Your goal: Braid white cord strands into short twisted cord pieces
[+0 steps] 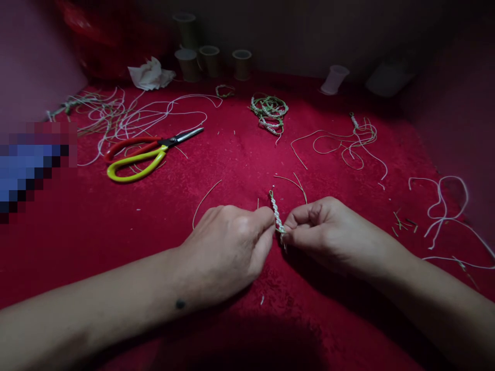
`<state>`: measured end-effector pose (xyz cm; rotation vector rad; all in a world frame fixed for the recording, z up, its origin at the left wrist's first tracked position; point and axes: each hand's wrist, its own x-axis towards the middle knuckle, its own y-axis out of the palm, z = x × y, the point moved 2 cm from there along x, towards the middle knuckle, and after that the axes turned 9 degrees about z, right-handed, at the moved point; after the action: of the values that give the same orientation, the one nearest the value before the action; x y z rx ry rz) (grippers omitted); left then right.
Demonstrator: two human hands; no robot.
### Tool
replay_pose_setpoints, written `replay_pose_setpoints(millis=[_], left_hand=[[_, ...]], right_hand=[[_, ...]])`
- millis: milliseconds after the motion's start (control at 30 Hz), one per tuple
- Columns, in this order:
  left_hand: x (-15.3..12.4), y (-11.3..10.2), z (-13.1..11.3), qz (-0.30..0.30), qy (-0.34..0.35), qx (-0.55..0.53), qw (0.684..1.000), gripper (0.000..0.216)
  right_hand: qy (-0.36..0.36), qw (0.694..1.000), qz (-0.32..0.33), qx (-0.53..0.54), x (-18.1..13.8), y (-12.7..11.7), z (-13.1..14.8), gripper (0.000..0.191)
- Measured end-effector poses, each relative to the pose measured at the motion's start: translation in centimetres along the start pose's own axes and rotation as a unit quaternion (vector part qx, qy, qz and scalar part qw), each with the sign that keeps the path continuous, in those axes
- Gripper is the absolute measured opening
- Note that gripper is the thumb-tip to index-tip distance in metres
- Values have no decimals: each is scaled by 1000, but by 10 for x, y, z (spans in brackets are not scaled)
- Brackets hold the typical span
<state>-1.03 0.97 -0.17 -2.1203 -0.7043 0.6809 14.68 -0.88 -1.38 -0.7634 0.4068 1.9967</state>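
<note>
A short braided cord [275, 208] of white and green strands stands up between my two hands on the red cloth [240, 154]. My left hand [228, 247] is closed, its fingertips pinching the cord from the left. From the right, my right hand [320, 232] is closed in a pinch on the cord's lower end. Both forearms rest on the cloth. Thin loose strands [294, 181] lie just beyond the hands.
Red and yellow scissors [143, 152] lie at the left. White strings [147, 113] tangle behind them. A pile of finished braids [269, 111] sits at centre back, more strings [444, 206] at right. Thread spools [211, 61], a white cup [334, 79] and crumpled paper [150, 74] line the back.
</note>
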Motion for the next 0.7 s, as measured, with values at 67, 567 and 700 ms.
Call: replay_pose_setpoints(millis=[67, 567, 700], left_hand=[[1, 1, 1, -38, 30, 8, 999, 17], [-1, -1, -6, -152, 260, 140, 943, 17], [1, 1, -4, -160, 285, 161, 931, 18]], right_hand=[[5, 1000, -2, -6, 0, -1, 0, 7], [-3, 997, 24, 76, -2, -4, 6, 17], [-12, 996, 28, 81, -4, -4, 5, 18]])
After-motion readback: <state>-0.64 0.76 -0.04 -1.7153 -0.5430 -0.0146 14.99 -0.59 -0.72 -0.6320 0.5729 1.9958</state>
